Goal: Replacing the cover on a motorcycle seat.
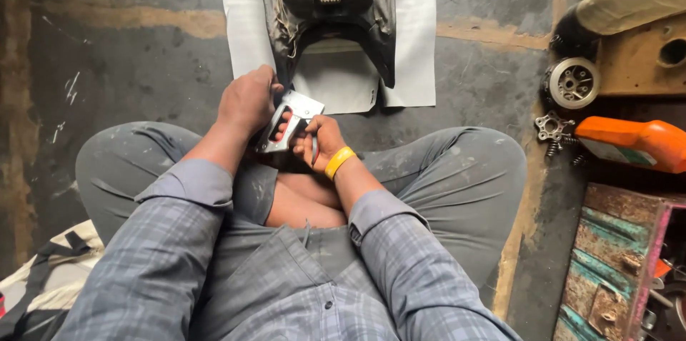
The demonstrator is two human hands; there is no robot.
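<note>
Staple gun of bare silver metal (289, 121) sat over your crossed legs — just short of the worn black seat base (330, 5) on white sheet (414, 41). Your left hand (246, 101) clamped its body; your right hand (319, 141) gripped its handle — fingers curled tight.

The staple gun (289, 121) is a silver metal tool with an open loop handle, sitting just left of centre in the frame. It lies tilted, its head up and to the right, its handle end down and to the left. Both hands grip it above the crossed legs.
</note>
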